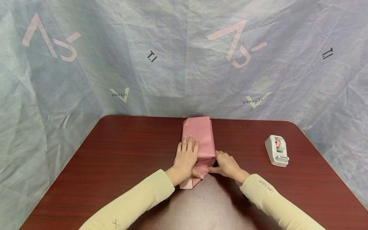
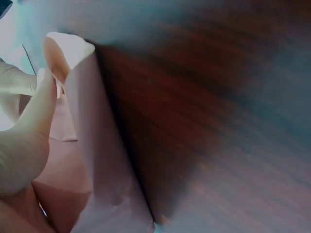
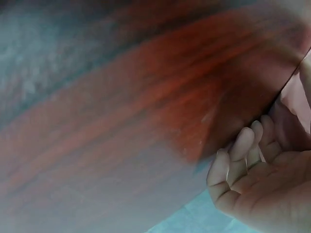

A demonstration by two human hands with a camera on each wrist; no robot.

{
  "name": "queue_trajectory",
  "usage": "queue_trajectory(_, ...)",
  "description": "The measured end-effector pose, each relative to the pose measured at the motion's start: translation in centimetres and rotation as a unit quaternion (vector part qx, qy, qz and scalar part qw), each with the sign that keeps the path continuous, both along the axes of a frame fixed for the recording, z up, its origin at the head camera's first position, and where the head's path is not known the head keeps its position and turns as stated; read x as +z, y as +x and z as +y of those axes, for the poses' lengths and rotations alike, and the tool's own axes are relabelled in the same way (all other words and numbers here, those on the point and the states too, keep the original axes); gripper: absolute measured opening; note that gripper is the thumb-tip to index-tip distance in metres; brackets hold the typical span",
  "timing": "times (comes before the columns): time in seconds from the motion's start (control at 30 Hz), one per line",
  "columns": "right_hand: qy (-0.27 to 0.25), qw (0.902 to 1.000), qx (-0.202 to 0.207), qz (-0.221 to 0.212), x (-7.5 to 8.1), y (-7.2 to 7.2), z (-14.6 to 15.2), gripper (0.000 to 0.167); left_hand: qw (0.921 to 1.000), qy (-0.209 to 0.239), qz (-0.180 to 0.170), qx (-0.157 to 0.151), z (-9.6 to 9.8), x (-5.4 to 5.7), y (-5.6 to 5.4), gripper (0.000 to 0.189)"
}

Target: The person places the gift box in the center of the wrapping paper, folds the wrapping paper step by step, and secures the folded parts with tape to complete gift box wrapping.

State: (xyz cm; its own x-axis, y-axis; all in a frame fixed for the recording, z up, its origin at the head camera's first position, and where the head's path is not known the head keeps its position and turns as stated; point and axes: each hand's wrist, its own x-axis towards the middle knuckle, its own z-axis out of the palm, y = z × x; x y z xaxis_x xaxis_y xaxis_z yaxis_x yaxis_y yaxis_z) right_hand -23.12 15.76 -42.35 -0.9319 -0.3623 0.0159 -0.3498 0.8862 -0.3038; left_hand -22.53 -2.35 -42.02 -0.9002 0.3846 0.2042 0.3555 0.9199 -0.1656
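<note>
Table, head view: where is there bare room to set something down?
Bare: the table between its left edge and the pink package; the gap from right hand to white tape dispenser; the near stretch between the sleeves. Crowded: the package's near end, with left hand and right hand at it.

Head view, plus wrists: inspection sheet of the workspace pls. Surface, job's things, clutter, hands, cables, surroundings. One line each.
Surface: dark red wood-grain table, glare at the near side.
Job's things: pink-wrapped package on the table; paper flap sticks out at its near end.
Clutter: only a white tape dispenser on the right, untouched.
Hands: left hand rests on the package, fingers straight; right hand at its near right corner, touching the flap, grip unclear.
Cables: nothing seen.
Surroundings: printed grey-blue sheet behind the table and along both sides.
</note>
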Motion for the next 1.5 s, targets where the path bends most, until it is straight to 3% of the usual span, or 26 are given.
queue_trajectory(0.1, -0.015, 0.9998, 0.016, 0.000, 0.1, -0.1, 0.1, 0.057, 0.9999, -0.012, 0.001, 0.005, 0.1, 0.0, 0.1, 0.142)
queue_trajectory(0.3, -0.081, 0.9962, 0.028, -0.017, 1.0, -0.6, 0.7, 0.027, 0.9998, -0.015, 0.006, 0.008, 0.2, 0.0, 0.1, 0.143)
queue_trajectory(0.37, -0.078, 0.9967, 0.019, -0.009, 1.5, -0.7, 0.9, 0.027, 0.9998, -0.016, 0.001, 0.009, 0.2, 0.0, 0.1, 0.144)
queue_trajectory(0.53, -0.045, 0.9971, -0.003, 0.061, 2.2, -0.6, 0.7, 0.032, 0.9998, -0.016, 0.007, 0.006, 0.2, 0.0, 0.1, 0.143)
queue_trajectory(0.67, -0.031, 0.9917, -0.008, 0.125, 1.9, -0.4, 0.4, 0.041, 0.9996, -0.020, 0.017, 0.002, 0.1, -0.1, 0.1, 0.142)
queue_trajectory(0.83, -0.033, 0.9779, 0.054, 0.199, 1.5, -0.6, 0.4, 0.083, 0.9996, -0.019, 0.021, -0.005, -0.1, -0.2, 0.1, 0.134)
queue_trajectory(1.0, -0.025, 0.9689, 0.139, 0.203, 1.0, -1.0, 0.6, 0.085, 0.9999, -0.009, -0.004, -0.011, -0.2, -0.1, -0.1, 0.120)
queue_trajectory(1.13, -0.024, 0.9662, 0.165, 0.196, 0.4, -1.1, 0.7, 0.083, 0.9991, 0.023, -0.021, -0.030, -0.7, -0.2, -0.2, 0.113)
queue_trajectory(1.3, -0.022, 0.9679, 0.159, 0.194, -0.4, -1.2, 0.8, 0.084, 0.9919, 0.105, -0.047, -0.054, -1.4, -0.2, 0.0, 0.110)
queue_trajectory(1.4, -0.017, 0.9683, 0.157, 0.194, -0.5, -1.3, 0.8, 0.084, 0.9855, 0.151, -0.062, -0.046, -1.9, 0.0, 0.1, 0.110)
queue_trajectory(1.5, -0.019, 0.9676, 0.156, 0.197, -0.5, -1.3, 0.6, 0.084, 0.9818, 0.176, -0.069, -0.016, -2.3, 0.0, 0.3, 0.107)
